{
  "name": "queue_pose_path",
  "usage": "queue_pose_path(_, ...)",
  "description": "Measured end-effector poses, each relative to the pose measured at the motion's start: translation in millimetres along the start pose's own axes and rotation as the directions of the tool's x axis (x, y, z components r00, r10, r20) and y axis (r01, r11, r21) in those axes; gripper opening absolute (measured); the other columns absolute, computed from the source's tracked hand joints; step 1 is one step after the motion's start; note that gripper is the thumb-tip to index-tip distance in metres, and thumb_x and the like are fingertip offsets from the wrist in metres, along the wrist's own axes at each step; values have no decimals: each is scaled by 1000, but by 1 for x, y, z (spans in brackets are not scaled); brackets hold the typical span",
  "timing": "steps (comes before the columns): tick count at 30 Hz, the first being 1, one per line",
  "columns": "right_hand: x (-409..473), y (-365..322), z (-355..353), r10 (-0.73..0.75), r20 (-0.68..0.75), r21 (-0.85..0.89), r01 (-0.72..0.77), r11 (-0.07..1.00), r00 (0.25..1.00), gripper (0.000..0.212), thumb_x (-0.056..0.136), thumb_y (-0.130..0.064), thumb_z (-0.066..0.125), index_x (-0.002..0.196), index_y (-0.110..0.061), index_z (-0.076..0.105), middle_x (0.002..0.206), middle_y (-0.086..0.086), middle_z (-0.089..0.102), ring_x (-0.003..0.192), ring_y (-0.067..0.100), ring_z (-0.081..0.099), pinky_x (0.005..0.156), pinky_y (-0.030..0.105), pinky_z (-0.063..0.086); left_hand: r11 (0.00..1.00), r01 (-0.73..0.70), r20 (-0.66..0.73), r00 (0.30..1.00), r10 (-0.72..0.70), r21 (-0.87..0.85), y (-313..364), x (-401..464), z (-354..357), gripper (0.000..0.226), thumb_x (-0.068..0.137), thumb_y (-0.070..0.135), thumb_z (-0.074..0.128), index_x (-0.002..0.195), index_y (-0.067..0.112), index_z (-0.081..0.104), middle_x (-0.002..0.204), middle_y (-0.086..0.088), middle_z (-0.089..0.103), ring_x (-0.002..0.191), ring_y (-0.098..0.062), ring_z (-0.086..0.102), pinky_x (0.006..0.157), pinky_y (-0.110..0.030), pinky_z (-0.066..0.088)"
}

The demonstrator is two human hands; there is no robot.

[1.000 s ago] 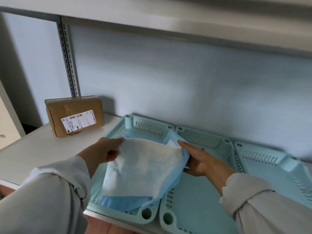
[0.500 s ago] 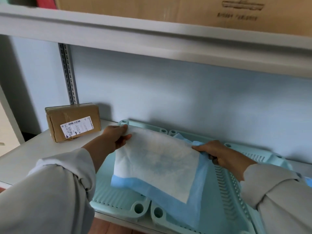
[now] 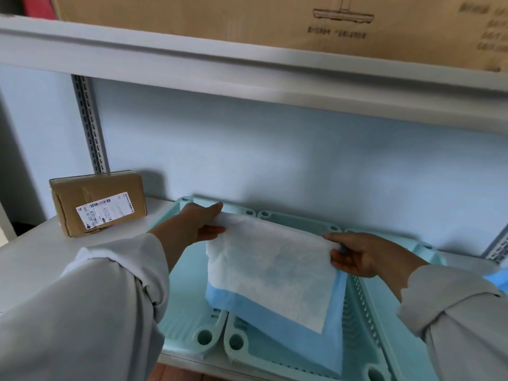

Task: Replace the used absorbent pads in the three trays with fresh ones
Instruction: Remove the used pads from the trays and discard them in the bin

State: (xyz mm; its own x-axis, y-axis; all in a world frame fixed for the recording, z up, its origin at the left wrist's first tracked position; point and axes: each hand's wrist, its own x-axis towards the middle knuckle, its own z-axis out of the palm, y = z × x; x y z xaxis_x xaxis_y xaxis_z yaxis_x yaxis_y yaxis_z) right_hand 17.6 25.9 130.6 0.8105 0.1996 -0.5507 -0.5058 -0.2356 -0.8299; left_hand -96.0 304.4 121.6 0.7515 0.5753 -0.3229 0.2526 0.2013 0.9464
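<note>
A white absorbent pad with a blue border (image 3: pixel 270 273) hangs above the trays, held up by its top edge. My left hand (image 3: pixel 202 222) pinches its upper left corner, and my right hand (image 3: pixel 360 255) pinches its upper right corner. Under it sit the left turquoise tray (image 3: pixel 189 320) and the middle turquoise tray (image 3: pixel 236 350), side by side on the shelf. The pad's lower blue edge droops into the middle tray. A third tray (image 3: pixel 428 251) shows at the right, mostly hidden behind my right arm.
A taped cardboard parcel (image 3: pixel 99 202) with a label stands at the back left of the white shelf (image 3: pixel 33 259). An upper shelf board (image 3: pixel 247 67) carries a large carton (image 3: pixel 275 20) overhead. A slotted metal upright (image 3: pixel 90 125) runs down the back left.
Both hands have lifted the pad out of the left tray, spread it wider and shifted it right, over the middle tray. The view has tilted upward.
</note>
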Motion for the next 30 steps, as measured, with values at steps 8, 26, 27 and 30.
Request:
queue_pose_path(8,-1,-32,-25,-383,-139,311,407,859,913,12,89,-17,65,85,-11,55,83,7,64,49,12,69,59,28,60,981,-192,-50,980,192,5,26,9,54,20,87,22,68,83,8,55,53,-5,55,30,-6,51,34,-13,38)
queue_pose_path(26,14,112,-113,41,-156,-221,-75,972,987,22,83,-20,71,94,-11,55,87,13,65,71,23,65,65,34,50,842,196,-2,974,-226,503,-154,-25,116,42,91,20,51,127,-2,48,100,-20,59,69,-28,57,51,-23,42)
queue_pose_path(27,14,108,-112,27,-152,-260,-66,963,988,23,83,-20,71,95,-10,54,86,14,66,70,23,66,65,34,49,823,187,0,975,-221,537,-151,-26,116,44,91,23,51,128,-1,47,110,-20,60,81,-32,61,56,-25,44)
queue_pose_path(30,15,102,-111,-4,-158,-380,-58,923,987,33,82,-16,71,106,-4,53,94,19,66,70,25,66,63,32,48,636,72,23,990,-140,769,-146,-29,114,40,93,21,49,128,0,48,125,-19,58,111,-33,60,81,-32,51)
